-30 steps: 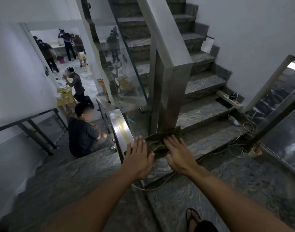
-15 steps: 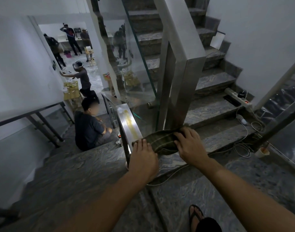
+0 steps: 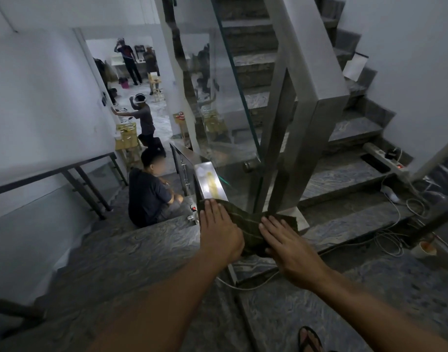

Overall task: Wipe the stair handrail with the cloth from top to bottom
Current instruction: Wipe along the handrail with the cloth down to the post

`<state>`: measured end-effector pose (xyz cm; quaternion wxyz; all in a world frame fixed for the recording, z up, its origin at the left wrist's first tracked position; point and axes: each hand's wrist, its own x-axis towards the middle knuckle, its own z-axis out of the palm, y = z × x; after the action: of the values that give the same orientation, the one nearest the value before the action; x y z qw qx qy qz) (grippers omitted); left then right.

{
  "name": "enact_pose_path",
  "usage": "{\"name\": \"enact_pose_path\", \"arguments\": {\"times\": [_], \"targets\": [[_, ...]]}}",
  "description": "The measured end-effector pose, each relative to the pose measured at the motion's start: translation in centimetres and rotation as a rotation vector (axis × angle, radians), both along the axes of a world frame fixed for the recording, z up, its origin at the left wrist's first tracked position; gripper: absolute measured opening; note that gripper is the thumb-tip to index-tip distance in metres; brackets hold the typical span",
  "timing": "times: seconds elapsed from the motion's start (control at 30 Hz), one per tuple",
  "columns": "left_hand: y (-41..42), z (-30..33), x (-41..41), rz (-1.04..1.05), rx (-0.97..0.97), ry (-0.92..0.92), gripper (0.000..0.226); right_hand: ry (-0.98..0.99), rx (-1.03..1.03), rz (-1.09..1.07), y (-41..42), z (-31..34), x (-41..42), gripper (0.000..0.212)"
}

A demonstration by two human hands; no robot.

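Both hands, left hand (image 3: 219, 231) and right hand (image 3: 291, 251), lay flat, fingers spread, pressing the cloth (image 3: 245, 224) onto the handrail (image 3: 209, 180).

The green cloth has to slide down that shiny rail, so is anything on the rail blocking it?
Nothing visible sits on the shiny metal handrail ahead of the dark green striped cloth. Both the left hand and right hand lie flat on it.
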<state>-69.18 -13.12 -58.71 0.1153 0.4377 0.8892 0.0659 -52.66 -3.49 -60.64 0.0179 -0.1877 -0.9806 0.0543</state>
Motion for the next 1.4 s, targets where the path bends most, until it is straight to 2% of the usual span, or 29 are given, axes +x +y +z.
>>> {"name": "enact_pose_path", "arguments": {"times": [0.13, 0.27, 0.33, 0.4, 0.57, 0.77, 0.9, 0.97, 1.07, 1.17, 1.27, 1.33, 1.4], "targets": [[0.9, -0.7, -3.2, -0.121, 0.004, -0.016, 0.068, -0.030, 0.051, 0.017, -0.7, 1.1, -1.1, 0.058], [1.9, -1.0, -6.7, -0.282, 0.024, 0.000, 0.072, 0.091, -0.026, 0.084, -1.3, 2.3, -3.5, 0.046], [2.6, -1.1, -8.2, -0.355, 0.011, 0.069, 0.072, 0.145, -0.146, 0.100, -1.8, 2.0, -5.2, 0.042], [3.3, -0.9, -9.6, -0.406, -0.003, 0.130, 0.071, 0.188, -0.228, 0.063, -2.5, 1.3, -6.9, 0.047], [5.0, -0.7, -13.1, -0.488, 0.006, 0.148, 0.069, 0.138, -0.074, -0.108, -3.7, -0.2, -10.8, 0.056], [7.4, -0.6, -17.6, -0.584, -0.017, 0.166, 0.067, 0.060, -0.111, -0.251, -3.5, -1.1, -15.3, 0.059], [8.9, -0.5, -19.7, -0.543, 0.039, 0.076, 0.057, 0.056, -0.307, -0.275, -2.2, -0.6, -17.7, 0.074], [9.6, -0.7, -20.7, -0.494, 0.080, -0.002, 0.051, 0.020, -0.411, -0.284, -1.3, -0.3, -18.6, 0.069], [10.4, -0.9, -21.9, -0.423, 0.109, -0.134, 0.042, 0.010, -0.435, -0.294, -0.6, 0.3, -20.0, 0.071], [10.5, -1.0, -21.9, -0.391, 0.175, -0.185, 0.036, -0.007, -0.391, -0.298, -0.6, 0.6, -20.7, 0.071], [9.6, -1.7, -21.0, -0.349, 0.265, -0.185, 0.039, -0.003, -0.290, -0.324, -1.4, 0.4, -20.3, 0.071], [8.7, -2.2, -20.5, -0.334, 0.312, -0.145, 0.046, -0.037, -0.204, -0.318, -2.5, 0.3, -19.8, 0.074], [7.5, -2.6, -19.4, -0.333, 0.280, -0.050, 0.057, -0.091, -0.154, -0.302, -3.9, 0.2, -18.9, 0.079]]}}
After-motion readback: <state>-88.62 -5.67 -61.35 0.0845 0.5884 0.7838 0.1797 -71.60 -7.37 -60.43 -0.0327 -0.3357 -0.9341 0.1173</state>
